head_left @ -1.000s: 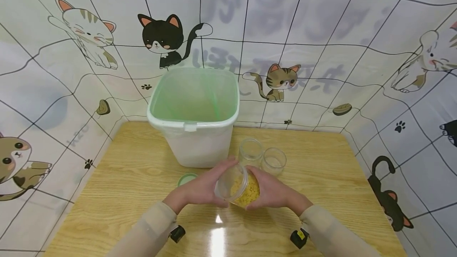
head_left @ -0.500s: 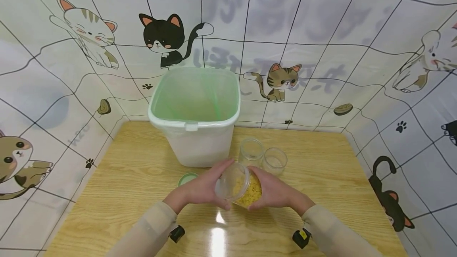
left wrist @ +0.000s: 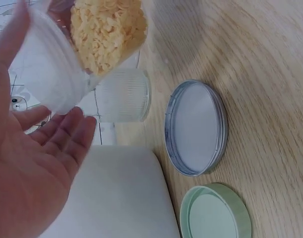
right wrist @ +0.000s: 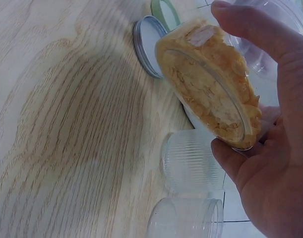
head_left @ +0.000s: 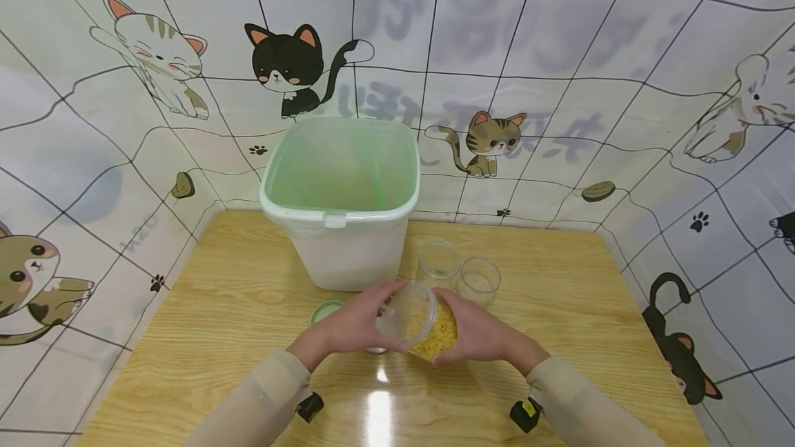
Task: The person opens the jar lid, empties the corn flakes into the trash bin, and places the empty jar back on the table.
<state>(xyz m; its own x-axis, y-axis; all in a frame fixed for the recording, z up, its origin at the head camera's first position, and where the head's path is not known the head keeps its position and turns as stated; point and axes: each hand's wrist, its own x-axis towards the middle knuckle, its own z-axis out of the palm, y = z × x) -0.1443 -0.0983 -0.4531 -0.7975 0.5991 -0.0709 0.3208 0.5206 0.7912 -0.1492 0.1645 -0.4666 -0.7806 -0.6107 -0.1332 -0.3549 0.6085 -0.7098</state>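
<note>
A clear plastic jar of yellow flakes (head_left: 437,336) is held tilted between both hands above the table. My left hand (head_left: 357,323) spreads its thumb and fingers around the clear upper end (left wrist: 49,64); whether that end is a separate piece I cannot tell. Gripping the flake-filled end is my right hand (head_left: 475,330), its thumb on one side and its fingers on the other. In the right wrist view, the jar's base (right wrist: 203,91) faces the camera. A grey-rimmed lid (left wrist: 196,128) and a green lid (left wrist: 213,213) lie on the table below my left hand.
A large white bin (head_left: 360,254) with a pale green inside stands open behind my hands. To its right are two clear jars (head_left: 439,261), (head_left: 479,278). The wooden table (head_left: 546,295) meets cat-patterned sheeting (head_left: 397,40) at its back and sides.
My left hand has shifted slightly, and a bit of the grey-rimmed lid now shows beneath it. The jar stays between both hands, nearly in place.
</note>
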